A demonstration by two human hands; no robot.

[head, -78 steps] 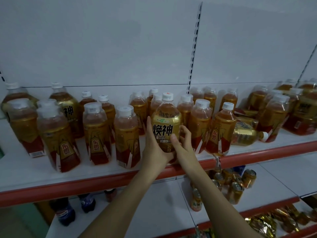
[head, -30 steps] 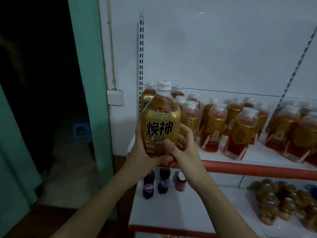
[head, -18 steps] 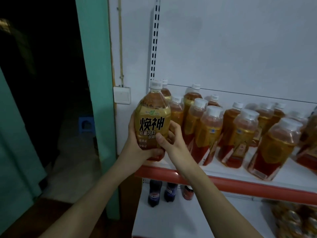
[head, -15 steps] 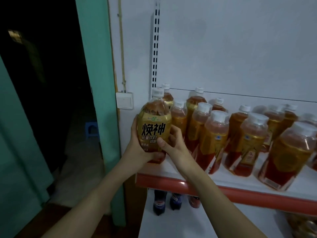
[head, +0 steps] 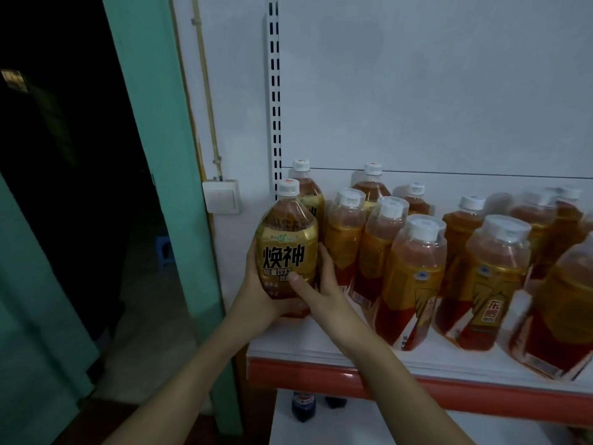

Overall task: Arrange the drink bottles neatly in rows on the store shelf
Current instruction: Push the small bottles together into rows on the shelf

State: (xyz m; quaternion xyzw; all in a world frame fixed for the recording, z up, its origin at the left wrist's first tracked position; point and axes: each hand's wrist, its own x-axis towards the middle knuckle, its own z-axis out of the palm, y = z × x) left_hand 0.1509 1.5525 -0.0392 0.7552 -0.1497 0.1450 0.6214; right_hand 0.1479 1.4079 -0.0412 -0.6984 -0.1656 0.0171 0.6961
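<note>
While the shelf (head: 321,348) carries loose rows of bottles (head: 414,284), the gold-label bottle (head: 286,252) sits upright at its left end, left hand (head: 256,293) and right hand (head: 321,290) clasping it. Step: placement. Next, likely: align with the bottle behind (head: 305,184), release.

Both hands hold one gold-labelled bottle (head: 286,248) upright at the far left end of the white shelf (head: 321,342) with the red front edge. The left hand (head: 256,297) wraps its left side and base; the right hand (head: 316,289) grips its right side, thumb across the label. Whether its base touches the shelf cannot be told. A matching bottle (head: 306,194) stands just behind it. To the right stand amber bottles (head: 414,277) with white caps in loose rows, several tilted. A light switch (head: 222,196) sits on the wall beside a green door frame (head: 160,155). Dark cola bottles (head: 303,406) show on the lower shelf.
</note>
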